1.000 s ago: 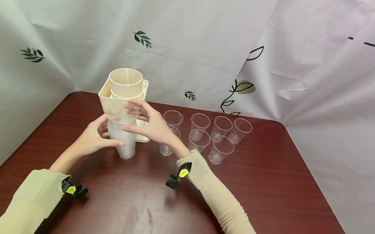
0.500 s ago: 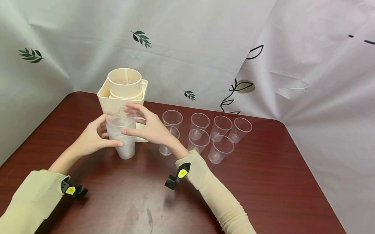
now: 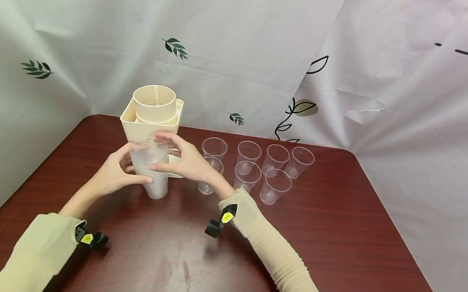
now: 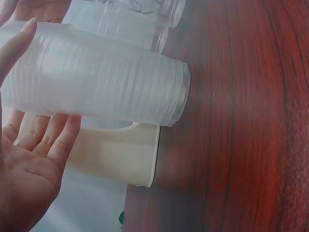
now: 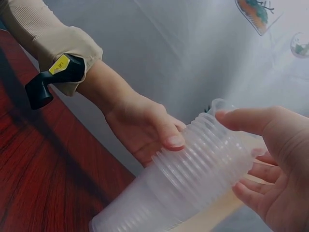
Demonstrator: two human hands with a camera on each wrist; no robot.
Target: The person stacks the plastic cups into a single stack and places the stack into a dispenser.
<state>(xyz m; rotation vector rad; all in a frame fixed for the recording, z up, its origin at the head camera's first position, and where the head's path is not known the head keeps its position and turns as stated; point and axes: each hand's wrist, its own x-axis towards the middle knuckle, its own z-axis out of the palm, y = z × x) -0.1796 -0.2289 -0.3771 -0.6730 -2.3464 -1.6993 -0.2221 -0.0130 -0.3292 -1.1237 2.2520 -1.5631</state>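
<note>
A tall stack of nested clear plastic cups [image 3: 158, 187] stands tilted a little at the left of the table. My left hand [image 3: 111, 172] grips the stack around its middle, thumb across the near side. At the top, my right hand [image 3: 190, 162] holds the uppermost cup, its thumb on the near rim and its fingers on the far side. In the right wrist view the thumb [image 5: 246, 120] lies right at the top rim, above many stacked rims. The left wrist view shows the cups' bottom end close over the table.
Behind the stack stands a cream plastic holder [image 3: 149, 130] with a round tube [image 3: 154, 108] on top. To the right, several single clear cups [image 3: 276, 183] stand upright in two rows on the dark red wooden table [image 3: 333, 243]. A white patterned curtain [image 3: 240, 51] hangs behind.
My right hand has lowered the top cup down into the stack; its rim stood well above the others before. The left hand has kept its grip on the stack.
</note>
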